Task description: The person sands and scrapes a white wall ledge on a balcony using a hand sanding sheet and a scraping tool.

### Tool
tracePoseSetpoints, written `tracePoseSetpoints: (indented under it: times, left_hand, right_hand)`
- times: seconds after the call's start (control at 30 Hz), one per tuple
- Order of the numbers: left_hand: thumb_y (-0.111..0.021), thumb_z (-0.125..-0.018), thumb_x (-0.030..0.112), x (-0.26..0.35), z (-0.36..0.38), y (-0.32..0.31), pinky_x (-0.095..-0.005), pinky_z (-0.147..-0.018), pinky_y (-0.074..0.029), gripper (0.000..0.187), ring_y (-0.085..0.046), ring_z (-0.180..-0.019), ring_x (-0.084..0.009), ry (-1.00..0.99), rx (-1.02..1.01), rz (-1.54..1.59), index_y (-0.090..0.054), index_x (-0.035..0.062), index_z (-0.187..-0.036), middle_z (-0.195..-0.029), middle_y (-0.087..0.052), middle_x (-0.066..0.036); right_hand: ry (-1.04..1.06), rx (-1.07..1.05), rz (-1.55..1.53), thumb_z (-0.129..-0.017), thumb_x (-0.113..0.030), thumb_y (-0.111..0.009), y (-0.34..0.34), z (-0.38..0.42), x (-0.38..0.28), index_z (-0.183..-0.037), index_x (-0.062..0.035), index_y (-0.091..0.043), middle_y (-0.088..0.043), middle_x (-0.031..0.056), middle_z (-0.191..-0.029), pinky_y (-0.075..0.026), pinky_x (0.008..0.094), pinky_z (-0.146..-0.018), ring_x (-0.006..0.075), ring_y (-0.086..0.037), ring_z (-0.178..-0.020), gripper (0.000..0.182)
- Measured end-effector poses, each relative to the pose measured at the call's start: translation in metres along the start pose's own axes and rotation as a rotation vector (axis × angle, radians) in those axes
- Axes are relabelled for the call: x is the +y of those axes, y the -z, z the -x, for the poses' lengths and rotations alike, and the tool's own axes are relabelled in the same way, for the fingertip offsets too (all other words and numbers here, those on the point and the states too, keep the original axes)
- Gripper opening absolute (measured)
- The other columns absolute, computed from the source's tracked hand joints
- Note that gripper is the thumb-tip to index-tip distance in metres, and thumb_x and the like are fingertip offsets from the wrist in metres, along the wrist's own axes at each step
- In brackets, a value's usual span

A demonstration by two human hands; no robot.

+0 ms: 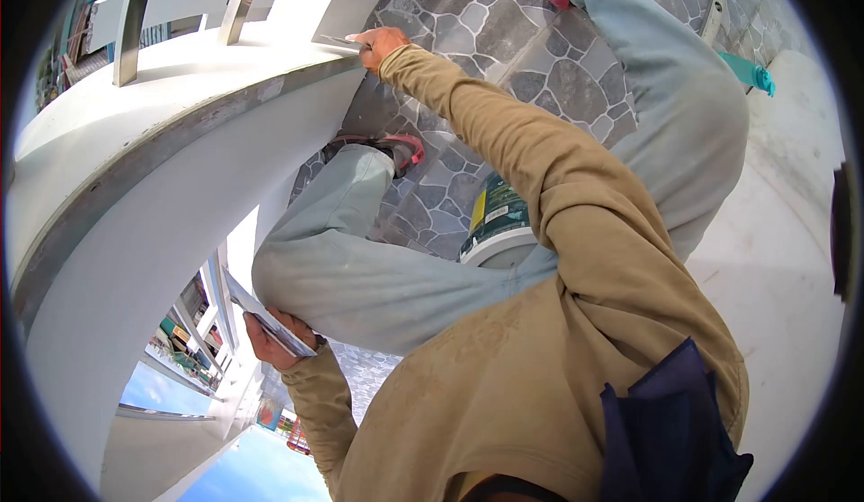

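Note:
My right hand is closed around a small putty knife. Its thin metal blade lies at the end of a white curved ledge, close to the rough grey strip along the ledge's edge. Low on the left, beside my bent knee, my left hand grips a flat trowel, a long plate with whitish smears. The trowel is held at a tilt, near the white wall below the ledge, and its handle is hidden by my fingers.
A bucket with a green and yellow label stands between my legs on the stone-patterned floor. Metal railing posts rise from the ledge. A teal object lies by the pale surface at right.

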State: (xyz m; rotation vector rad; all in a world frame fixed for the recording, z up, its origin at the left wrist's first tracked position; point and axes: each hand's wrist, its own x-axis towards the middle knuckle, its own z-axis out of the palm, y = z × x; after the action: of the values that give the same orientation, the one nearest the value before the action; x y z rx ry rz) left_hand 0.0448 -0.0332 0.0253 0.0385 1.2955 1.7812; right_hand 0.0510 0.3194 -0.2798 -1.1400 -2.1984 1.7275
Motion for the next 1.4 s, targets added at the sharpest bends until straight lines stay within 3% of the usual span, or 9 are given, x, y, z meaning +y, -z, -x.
tracePoseSetpoints:
  times: [0.17,0.43,0.57,0.97,1.07,1.13,1.23,1.33,1.4]
  left_hand:
    - [-0.029,-0.102,0.035,0.000,0.002,-0.009,-0.0238,-0.032,-0.022,0.033,-0.027,-0.036,-0.0078,-0.080,0.161,-0.034,-0.046,0.0103,-0.089,-0.052,-0.033,0.000]
    - [-0.029,-0.101,0.034,0.000,-0.003,-0.010,-0.0231,-0.032,-0.026,0.040,-0.030,-0.038,-0.0081,-0.007,-0.144,0.065,-0.049,0.0059,-0.122,-0.054,-0.035,-0.001]
    - [-0.030,-0.101,0.035,-0.002,0.003,0.002,-0.0228,-0.032,-0.026,0.042,-0.031,-0.038,-0.0084,-0.104,0.037,-0.020,-0.049,0.0047,-0.123,-0.054,-0.036,-0.002]
    - [-0.030,-0.101,0.035,-0.001,-0.003,-0.005,-0.0236,-0.035,-0.028,0.046,-0.033,-0.040,-0.0090,-0.030,-0.151,0.070,-0.045,0.0029,-0.130,-0.055,-0.038,-0.003]
    - [-0.031,-0.101,0.035,-0.001,0.001,-0.009,-0.0243,-0.034,-0.028,0.042,-0.033,-0.040,-0.0089,-0.052,-0.074,0.045,-0.047,0.0049,-0.125,-0.055,-0.038,-0.003]
    - [-0.032,-0.098,0.047,-0.004,0.003,-0.021,-0.0272,-0.030,-0.019,0.048,-0.026,-0.033,-0.0115,-0.055,0.346,0.210,-0.043,0.0097,-0.070,-0.045,-0.034,-0.002]
    - [-0.030,-0.101,0.036,-0.004,0.007,0.003,-0.0246,-0.032,-0.024,0.032,-0.029,-0.037,-0.0089,-0.112,0.201,0.042,-0.048,0.0094,-0.098,-0.052,-0.036,-0.002]
    - [-0.031,-0.101,0.036,-0.002,0.001,-0.009,-0.0245,-0.031,-0.023,0.031,-0.029,-0.036,-0.0089,-0.058,0.031,0.008,-0.047,0.0104,-0.094,-0.052,-0.036,-0.001]
    - [-0.032,-0.099,0.041,-0.004,0.001,-0.020,-0.0255,-0.031,-0.022,0.038,-0.028,-0.034,-0.0100,-0.075,0.284,0.034,-0.044,0.0107,-0.080,-0.047,-0.034,-0.001]
  right_hand:
    - [0.347,0.257,0.003,-0.077,-0.012,-0.057,-0.040,0.034,0.044,-0.109,-0.0198,-0.068,-0.067,0.0163,-0.098,-0.051,0.0370,-0.084,0.0338,-0.064,-0.090,0.036]
    - [-0.291,-0.045,0.168,-0.075,-0.020,-0.060,0.000,-0.001,0.011,-0.113,-0.0223,-0.067,-0.066,0.0148,-0.106,-0.048,0.0358,-0.093,0.0335,-0.063,-0.099,0.039]
    - [-0.325,-0.167,0.253,-0.074,-0.022,-0.061,-0.013,-0.026,0.002,-0.113,-0.0247,-0.067,-0.067,0.0142,-0.105,-0.049,0.0351,-0.093,0.0324,-0.063,-0.099,0.039]
    - [-0.081,-0.235,0.161,-0.071,-0.021,-0.059,0.042,-0.002,-0.072,-0.113,-0.0151,-0.066,-0.067,0.0155,-0.102,-0.051,0.0374,-0.086,0.0330,-0.063,-0.098,0.043]
    - [-0.031,-0.143,0.192,-0.069,-0.018,-0.057,0.063,0.007,-0.078,-0.116,-0.0151,-0.065,-0.068,0.0200,-0.097,-0.052,0.0358,-0.086,0.0322,-0.066,-0.089,0.048]
    - [-0.045,-0.081,0.171,-0.071,-0.017,-0.057,0.042,0.000,-0.057,-0.115,-0.0152,-0.066,-0.068,0.0193,-0.097,-0.052,0.0357,-0.085,0.0325,-0.066,-0.089,0.046]
    - [-0.066,-0.029,0.117,-0.074,-0.016,-0.057,0.015,0.005,-0.031,-0.112,-0.0159,-0.068,-0.068,0.0170,-0.096,-0.052,0.0367,-0.084,0.0322,-0.066,-0.089,0.039]
    - [0.482,0.249,-0.006,-0.073,-0.012,-0.058,-0.024,0.020,0.015,-0.104,-0.0159,-0.071,-0.069,0.0133,-0.091,-0.053,0.0362,-0.079,0.0307,-0.066,-0.084,0.033]
    - [0.412,0.286,-0.070,-0.073,-0.011,-0.058,-0.012,0.037,0.021,-0.102,-0.0156,-0.071,-0.069,0.0127,-0.092,-0.053,0.0361,-0.079,0.0304,-0.066,-0.083,0.032]
